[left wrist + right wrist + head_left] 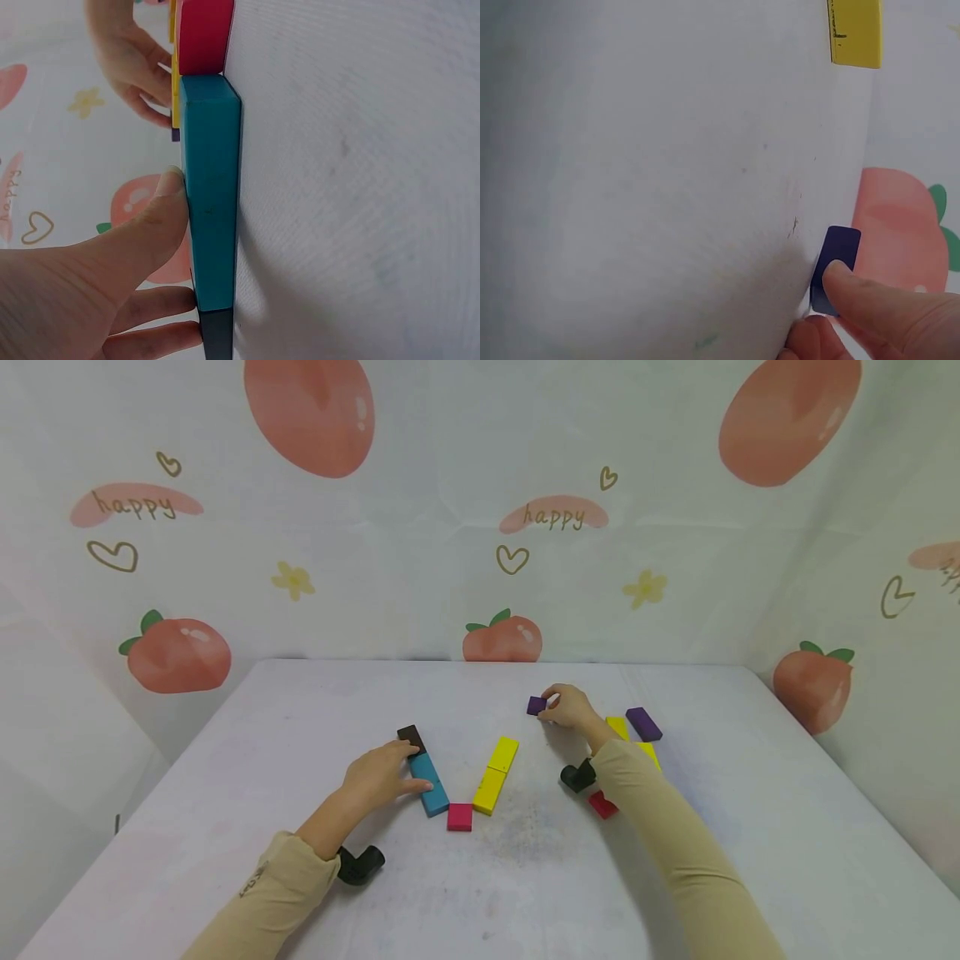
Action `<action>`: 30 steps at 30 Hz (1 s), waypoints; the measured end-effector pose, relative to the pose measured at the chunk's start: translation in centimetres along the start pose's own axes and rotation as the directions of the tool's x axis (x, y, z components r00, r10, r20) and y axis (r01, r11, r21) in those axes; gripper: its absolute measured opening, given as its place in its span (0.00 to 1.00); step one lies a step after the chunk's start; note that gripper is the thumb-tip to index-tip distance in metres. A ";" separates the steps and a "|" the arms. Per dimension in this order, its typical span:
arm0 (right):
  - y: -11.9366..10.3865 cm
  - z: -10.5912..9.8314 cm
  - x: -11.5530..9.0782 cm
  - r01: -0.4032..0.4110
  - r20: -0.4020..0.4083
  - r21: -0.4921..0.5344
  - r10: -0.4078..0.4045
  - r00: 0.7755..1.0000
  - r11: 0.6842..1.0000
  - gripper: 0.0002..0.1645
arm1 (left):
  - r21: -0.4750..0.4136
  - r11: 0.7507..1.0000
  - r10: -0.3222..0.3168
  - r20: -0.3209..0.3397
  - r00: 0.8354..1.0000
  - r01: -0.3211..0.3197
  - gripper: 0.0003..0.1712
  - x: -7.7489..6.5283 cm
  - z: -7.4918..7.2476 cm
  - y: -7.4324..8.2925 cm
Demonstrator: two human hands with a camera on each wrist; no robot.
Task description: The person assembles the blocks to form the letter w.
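Now pinches purple block point(535, 705) with right hand point(571, 707) toward tabletop's point(420, 689) far edge; touches blue block point(211, 195) with spread left hand point(375, 775).

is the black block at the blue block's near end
No, the black block adjoins the far end of the blue block, a red block its near end.

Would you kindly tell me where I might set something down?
Bare table lies in front of the central red block, between the left sleeve and right sleeve, and left of the dark block. Crowded: rightmost yellow blocks and purple bar by the right sleeve.
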State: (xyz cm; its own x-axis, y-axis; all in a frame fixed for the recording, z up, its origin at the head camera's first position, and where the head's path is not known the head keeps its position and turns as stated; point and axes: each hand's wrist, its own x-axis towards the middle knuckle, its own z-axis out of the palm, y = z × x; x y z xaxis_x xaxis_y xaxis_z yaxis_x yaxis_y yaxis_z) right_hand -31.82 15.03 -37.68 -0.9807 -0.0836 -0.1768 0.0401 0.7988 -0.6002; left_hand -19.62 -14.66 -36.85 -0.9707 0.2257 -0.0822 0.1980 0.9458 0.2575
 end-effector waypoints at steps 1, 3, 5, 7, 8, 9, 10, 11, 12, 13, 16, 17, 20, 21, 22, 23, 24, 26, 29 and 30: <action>0.0 0.0 0.0 0.000 -0.002 0.001 0.000 1.000 1.000 0.25 | 0.000 1.000 -0.001 0.001 1.000 0.001 0.37 0.0 0.0 0.0; 0.1 -0.1 -0.1 0.000 -0.002 0.001 0.000 1.000 1.000 0.25 | -0.001 1.000 -0.001 0.002 1.000 0.001 0.37 0.0 0.0 0.0; 0.1 -0.1 -0.2 0.002 -0.002 0.002 -0.002 1.000 1.000 0.24 | 0.000 1.000 0.001 0.003 1.000 -0.001 0.37 0.0 0.0 0.0; 0.1 -0.2 -0.3 -0.002 0.001 0.006 0.002 1.000 1.000 0.24 | 0.002 1.000 0.002 0.003 1.000 -0.002 0.37 0.1 -0.1 0.0; 0.1 -0.3 -0.4 -0.001 0.003 0.007 0.001 1.000 1.000 0.24 | 0.003 1.000 0.003 0.003 1.000 -0.003 0.37 0.1 0.0 0.0; 0.1 -0.3 -0.5 0.000 0.004 0.008 0.000 1.000 1.000 0.24 | 0.002 1.000 0.003 0.003 1.000 -0.003 0.37 0.1 0.0 0.0; 0.1 -0.4 -0.5 0.003 0.006 0.009 -0.003 1.000 1.000 0.24 | 0.002 1.000 0.004 0.003 1.000 -0.004 0.37 0.1 0.0 0.0; 0.1 -0.4 -0.6 0.007 0.009 0.007 -0.007 1.000 1.000 0.24 | 0.001 1.000 0.003 0.003 1.000 -0.003 0.37 0.1 0.0 0.0; 0.2 -0.5 -0.7 0.010 0.010 0.006 -0.010 1.000 1.000 0.24 | 0.001 1.000 0.004 0.003 1.000 -0.004 0.37 0.1 0.0 -0.1; 0.2 -0.5 -0.8 0.015 0.012 0.004 -0.015 1.000 1.000 0.24 | 0.001 1.000 0.004 0.002 1.000 -0.004 0.37 0.1 0.0 -0.1; 0.3 -0.7 -1.0 0.024 0.020 0.005 -0.024 1.000 1.000 0.24 | 0.006 1.000 0.010 -0.005 1.000 -0.010 0.37 0.1 0.0 -0.1; 0.4 -0.7 -1.1 0.024 0.022 0.006 -0.024 0.999 1.000 0.24 | 0.006 1.000 0.012 -0.007 1.000 -0.011 0.37 0.1 0.0 -0.1; 0.5 -0.8 -1.3 0.038 0.031 0.011 -0.039 0.999 0.999 0.25 | 0.011 1.000 0.018 -0.011 1.000 -0.018 0.37 0.1 0.1 -0.2; 0.5 -0.8 -1.4 0.044 0.035 0.011 -0.044 0.998 0.999 0.25 | 0.007 1.000 0.018 -0.010 1.000 -0.018 0.37 0.1 0.0 -0.2; 0.4 -0.8 -1.4 0.049 0.039 0.015 -0.049 0.998 0.999 0.25 | 0.005 1.000 0.019 -0.009 1.000 -0.019 0.37 0.1 0.0 -0.2; 0.4 -0.9 -1.5 0.054 0.042 0.015 -0.054 0.998 0.998 0.25 | 0.003 1.000 0.018 -0.008 1.000 -0.018 0.37 0.1 0.0 -0.2; 0.3 -0.9 -1.7 0.058 0.046 0.018 -0.059 0.997 0.998 0.25 | 0.002 1.000 0.018 -0.007 1.000 -0.018 0.37 0.1 0.0 -0.2; 0.2 -0.9 -1.9 0.069 0.052 0.022 -0.070 0.996 0.997 0.25 | 0.001 1.000 0.018 -0.006 1.000 -0.018 0.37 0.1 0.0 -0.2; 0.2 -0.8 -2.1 0.074 0.059 0.034 -0.076 0.995 0.997 0.25 | -0.004 1.000 0.014 -0.006 1.000 -0.014 0.37 0.1 0.0 -0.2; 0.2 -0.7 -2.1 0.078 0.062 0.035 -0.080 0.995 0.996 0.24 | -0.003 1.000 0.015 -0.006 1.000 -0.015 0.37 0.1 0.1 -0.2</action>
State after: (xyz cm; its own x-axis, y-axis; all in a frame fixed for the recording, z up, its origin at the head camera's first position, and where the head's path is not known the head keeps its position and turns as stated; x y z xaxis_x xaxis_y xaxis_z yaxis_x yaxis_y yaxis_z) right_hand -29.92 15.82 -36.86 -0.9670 -0.1838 -0.1762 -0.0296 0.7685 -0.6392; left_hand -19.72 -14.86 -36.98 -0.9685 0.2381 -0.0728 0.2118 0.9416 0.2618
